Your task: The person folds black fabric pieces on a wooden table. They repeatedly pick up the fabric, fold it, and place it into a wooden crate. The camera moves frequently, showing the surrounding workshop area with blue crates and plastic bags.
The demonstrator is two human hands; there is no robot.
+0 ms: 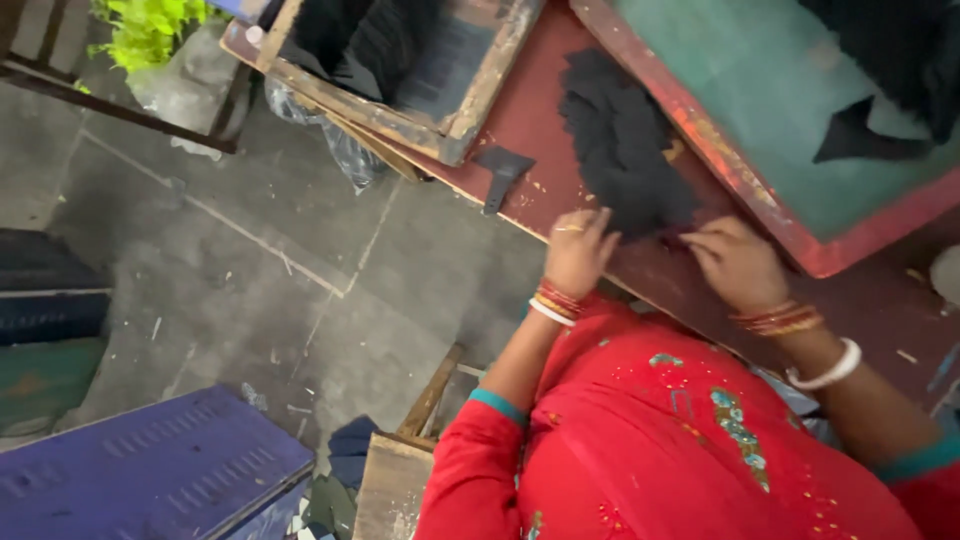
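Note:
A heap of black fabric pieces (625,145) lies on a dark red table (530,120). My left hand (578,252), with bangles at the wrist, rests at the heap's near edge, fingers stretched out and touching the cloth. My right hand (735,262), also with bangles, sits at the heap's lower right corner, and its fingertips pinch the edge of a black piece. Both arms come out of red sleeves at the bottom right.
A small black scraper (500,170) lies on the table left of the heap. A wooden frame (470,100) with black cloth stands at the back, and a red-rimmed green board (760,130) with more black cloth to the right. A purple metal box (150,470) and a wooden stool (395,480) stand on the concrete floor.

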